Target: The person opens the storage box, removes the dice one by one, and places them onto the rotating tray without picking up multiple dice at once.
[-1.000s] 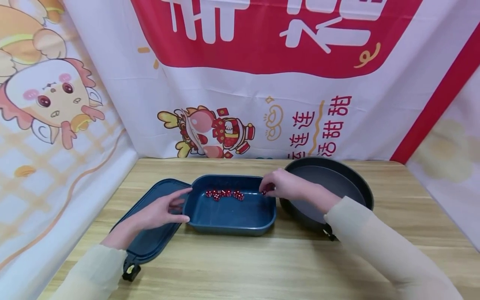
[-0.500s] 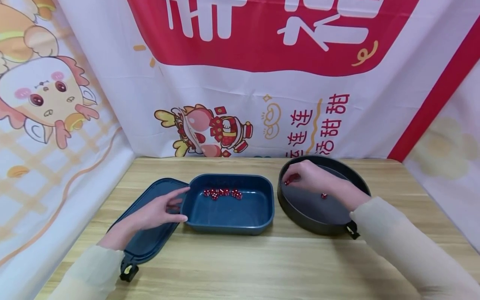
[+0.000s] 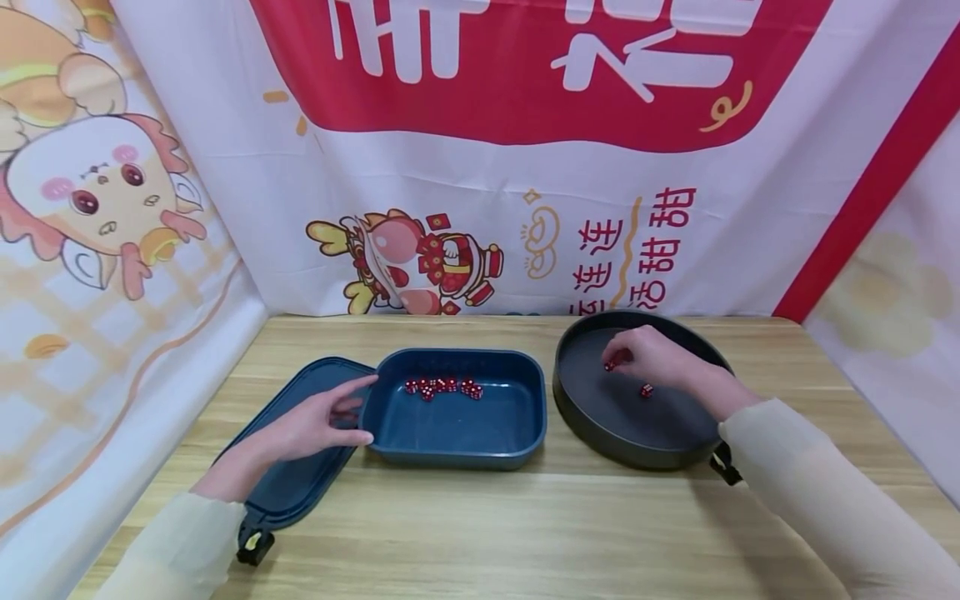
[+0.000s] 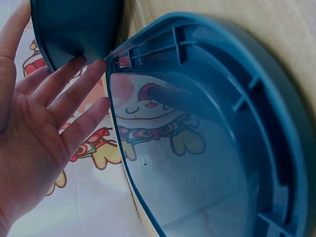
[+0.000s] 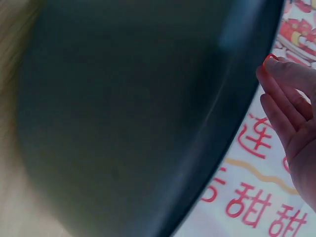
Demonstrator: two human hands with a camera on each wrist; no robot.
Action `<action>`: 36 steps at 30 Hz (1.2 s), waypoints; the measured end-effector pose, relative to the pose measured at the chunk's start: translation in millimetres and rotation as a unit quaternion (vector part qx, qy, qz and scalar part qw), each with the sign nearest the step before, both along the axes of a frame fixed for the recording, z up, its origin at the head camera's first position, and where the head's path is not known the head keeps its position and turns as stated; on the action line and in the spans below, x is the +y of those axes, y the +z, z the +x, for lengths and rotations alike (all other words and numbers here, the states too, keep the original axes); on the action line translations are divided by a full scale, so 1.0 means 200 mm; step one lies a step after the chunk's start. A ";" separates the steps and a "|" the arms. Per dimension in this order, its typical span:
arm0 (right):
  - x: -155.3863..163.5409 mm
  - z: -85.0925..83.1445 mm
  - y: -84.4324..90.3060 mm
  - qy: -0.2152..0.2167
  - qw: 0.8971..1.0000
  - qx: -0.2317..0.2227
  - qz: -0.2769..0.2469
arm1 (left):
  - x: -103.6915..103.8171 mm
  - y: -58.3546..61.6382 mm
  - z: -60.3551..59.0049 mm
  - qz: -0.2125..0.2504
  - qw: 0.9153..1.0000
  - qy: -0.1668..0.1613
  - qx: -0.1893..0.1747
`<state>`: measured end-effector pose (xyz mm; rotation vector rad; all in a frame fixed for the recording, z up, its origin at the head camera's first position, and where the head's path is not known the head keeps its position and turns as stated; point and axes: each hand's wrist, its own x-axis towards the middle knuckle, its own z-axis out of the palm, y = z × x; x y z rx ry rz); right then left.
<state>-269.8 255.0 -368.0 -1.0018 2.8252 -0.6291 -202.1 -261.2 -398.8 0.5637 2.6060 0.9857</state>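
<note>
My right hand [image 3: 651, 357] pinches a red die [image 3: 609, 366] between thumb and fingertips, over the round dark pan [image 3: 637, 446]. Another red die [image 3: 646, 391] lies on the pan's floor, just below the hand. In the right wrist view the pinched die [image 5: 269, 58] shows as a red edge at the fingertips. My left hand [image 3: 318, 425] has its fingers spread, with fingertips and thumb at the left end of a blue rectangular box [image 3: 457, 460]. Several red dice [image 3: 442, 385] lie in the back part of that box.
A blue lid [image 3: 288, 492] lies left of the box, partly under my left hand and wrist. The pan stands just right of the box on the wooden table [image 3: 480, 533]. A printed cloth [image 3: 480, 183] hangs behind the table.
My right hand has moved right from the box's right end into the space over the pan, carrying a die. The left hand stays at the box.
</note>
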 end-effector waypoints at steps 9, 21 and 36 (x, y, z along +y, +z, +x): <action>0.06 -0.03 -0.09 -0.014 0.997 -0.057 0.056 | 0.01 -0.01 0.00 0.004 1.000 0.002 0.000; 0.06 -0.01 -0.11 -0.022 0.994 -0.084 0.065 | 0.01 -0.01 0.00 0.003 1.000 0.004 -0.005; 0.03 0.00 -0.03 -0.036 0.998 -0.043 0.043 | 0.01 0.02 0.01 0.003 1.000 0.002 -0.005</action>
